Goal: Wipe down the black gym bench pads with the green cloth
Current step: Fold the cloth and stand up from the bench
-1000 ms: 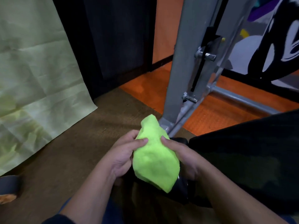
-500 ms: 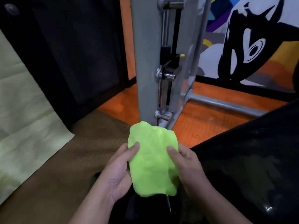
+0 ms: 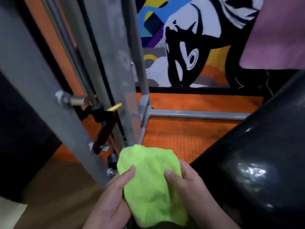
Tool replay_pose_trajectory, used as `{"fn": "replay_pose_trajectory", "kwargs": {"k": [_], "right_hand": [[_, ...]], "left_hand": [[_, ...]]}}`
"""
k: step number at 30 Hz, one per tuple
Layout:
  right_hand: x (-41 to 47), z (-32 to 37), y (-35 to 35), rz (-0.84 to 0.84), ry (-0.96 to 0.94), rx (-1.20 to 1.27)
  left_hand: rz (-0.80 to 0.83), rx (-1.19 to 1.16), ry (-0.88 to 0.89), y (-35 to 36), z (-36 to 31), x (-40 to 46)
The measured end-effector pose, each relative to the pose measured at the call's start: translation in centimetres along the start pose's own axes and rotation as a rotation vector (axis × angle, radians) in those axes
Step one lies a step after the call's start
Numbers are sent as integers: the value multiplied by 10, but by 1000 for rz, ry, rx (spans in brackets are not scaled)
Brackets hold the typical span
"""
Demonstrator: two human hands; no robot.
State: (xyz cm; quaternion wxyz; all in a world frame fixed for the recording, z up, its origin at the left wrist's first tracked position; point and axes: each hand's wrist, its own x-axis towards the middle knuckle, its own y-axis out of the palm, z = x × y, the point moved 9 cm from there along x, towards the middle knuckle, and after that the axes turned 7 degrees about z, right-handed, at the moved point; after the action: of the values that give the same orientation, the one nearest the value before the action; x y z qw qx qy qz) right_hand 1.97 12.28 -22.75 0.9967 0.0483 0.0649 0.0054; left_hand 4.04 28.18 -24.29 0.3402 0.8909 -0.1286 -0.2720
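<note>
- Both hands, left hand [image 3: 113, 197] and right hand [image 3: 186, 187], thumbs pinching green cloth [image 3: 151, 182], now spread flatter than before.
- Black pad [image 3: 257, 162] at 3 o'clock, unwiped; cloth readied.

1. The scene is rather dim overall; the left side and the lower right corner fall into deep shadow.
2. The green cloth [image 3: 151, 184] is the brightest thing and looks almost glowing, with little surface detail visible.
3. White glare patches sit on the shiny black bench pad [image 3: 257, 162], so light seems to come from above.
4. The grey metal frame [image 3: 33, 90] on the left is smeared by motion blur, and its edges are soft.
5. Straight posts lean and bend toward the borders, a wide-angle distortion.
6. The wall mural [image 3: 189, 47] is fairly sharp, but the pink patch [image 3: 274, 33] at the top right is blurred.
7. The left hand [image 3: 112, 200] and the right hand [image 3: 191, 192] are evenly lit, slightly soft.
</note>
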Motion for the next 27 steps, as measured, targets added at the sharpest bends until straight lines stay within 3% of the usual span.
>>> {"fn": "replay_pose_trajectory", "kwargs": {"k": [3,9,14,16,19,23,27], "right_hand": [[-26,82,-47,-98,-57,-244],[-80,227,-147,-135,-41,193],[-107,289,-258,-332,-134,474],[-119,302,-304,-422,-155,485],[-136,308,-366,-596,-143,452],[-147,302,-417,-757,-112,441],[-158,298,-460,-956,-64,242]], "left_hand": [[33,43,-71,86,-14,1],[139,109,-262,278,-18,9],[368,159,-549,409,36,23],[407,248,-476,451,42,42],[405,572,-279,504,41,88],[430,914,-173,566,59,141],[499,1137,-66,617,74,172]]}}
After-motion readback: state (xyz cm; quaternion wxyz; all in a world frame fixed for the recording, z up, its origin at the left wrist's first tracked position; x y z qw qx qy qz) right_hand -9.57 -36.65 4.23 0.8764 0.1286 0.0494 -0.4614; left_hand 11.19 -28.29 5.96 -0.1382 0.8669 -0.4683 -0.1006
